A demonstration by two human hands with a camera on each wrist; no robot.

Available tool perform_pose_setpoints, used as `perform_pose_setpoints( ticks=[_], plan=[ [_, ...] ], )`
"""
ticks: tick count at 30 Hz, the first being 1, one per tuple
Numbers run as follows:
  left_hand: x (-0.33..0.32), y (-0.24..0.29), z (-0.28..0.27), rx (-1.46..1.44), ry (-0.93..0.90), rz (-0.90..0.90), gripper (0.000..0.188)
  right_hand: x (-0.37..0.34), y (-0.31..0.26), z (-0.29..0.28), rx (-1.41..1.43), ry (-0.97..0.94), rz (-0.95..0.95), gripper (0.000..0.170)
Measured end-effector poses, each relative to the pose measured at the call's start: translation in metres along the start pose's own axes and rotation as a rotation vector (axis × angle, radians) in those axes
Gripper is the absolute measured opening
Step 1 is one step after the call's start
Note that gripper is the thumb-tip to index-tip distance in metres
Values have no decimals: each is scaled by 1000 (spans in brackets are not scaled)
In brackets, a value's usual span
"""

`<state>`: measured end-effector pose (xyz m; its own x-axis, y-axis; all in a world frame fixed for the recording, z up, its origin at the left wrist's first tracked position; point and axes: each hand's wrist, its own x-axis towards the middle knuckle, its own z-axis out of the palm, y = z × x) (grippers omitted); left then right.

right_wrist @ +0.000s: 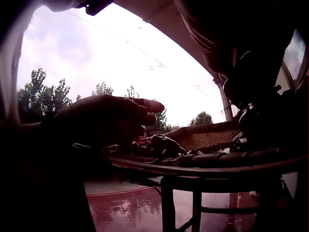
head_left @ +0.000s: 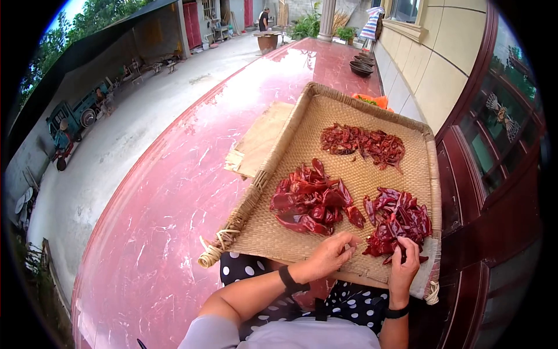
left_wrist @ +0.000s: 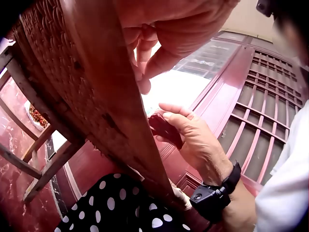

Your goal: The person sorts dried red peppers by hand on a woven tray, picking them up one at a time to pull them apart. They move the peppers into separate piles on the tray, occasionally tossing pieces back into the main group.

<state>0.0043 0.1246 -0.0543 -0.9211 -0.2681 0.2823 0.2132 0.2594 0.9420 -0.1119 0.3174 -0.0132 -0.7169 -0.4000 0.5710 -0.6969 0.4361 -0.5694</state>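
A woven tray (head_left: pixel 360 192) with a bound rim lies before me, bearing three heaps of dried red chili peppers. The left heap (head_left: pixel 314 200) has large whole pods; the right heap (head_left: pixel 398 221) is darker and denser. Small shrivelled pieces form the far heap (head_left: pixel 363 144). My right hand (head_left: pixel 405 269) is at the near edge of the right heap. In the left wrist view, the right hand (left_wrist: pixel 195 137) pinches a dark red chili pepper (left_wrist: pixel 166 129) between thumb and fingers. My left hand (head_left: pixel 332 256) hovers over the tray's near rim, fingers loosely bent, holding nothing visible.
A wooden stand (left_wrist: pixel 43 159) supports the tray. Flat boards (head_left: pixel 264 139) lie on the red marbled floor (head_left: pixel 168 203) to the left. A dark red door (head_left: pixel 494 232) stands close on the right. Dark bowls (head_left: pixel 361 67) line the wall, and a person (head_left: pixel 264 20) is far off.
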Motion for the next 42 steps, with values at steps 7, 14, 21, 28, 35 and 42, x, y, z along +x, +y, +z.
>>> perform_pose_setpoints(
  ticks=[7,14,21,28,35,42],
  plan=[
    [3,10,2,-97,92,121,55,9,-33,31,286,-91,20,19],
    [10,0,3,-494,95,-82,29,2,-40,54,530,-209,111,22],
    [12,7,-11,-305,485,-81,23,10,-29,14,33,-150,35,33],
    [12,9,-20,-441,506,-90,49,-14,2,3,-408,-340,108,55],
    [5,2,-9,-242,194,-56,28,-14,12,2,-395,-372,10,53],
    [2,-2,0,-162,74,-69,20,8,9,3,-369,-404,40,51]
  ],
)
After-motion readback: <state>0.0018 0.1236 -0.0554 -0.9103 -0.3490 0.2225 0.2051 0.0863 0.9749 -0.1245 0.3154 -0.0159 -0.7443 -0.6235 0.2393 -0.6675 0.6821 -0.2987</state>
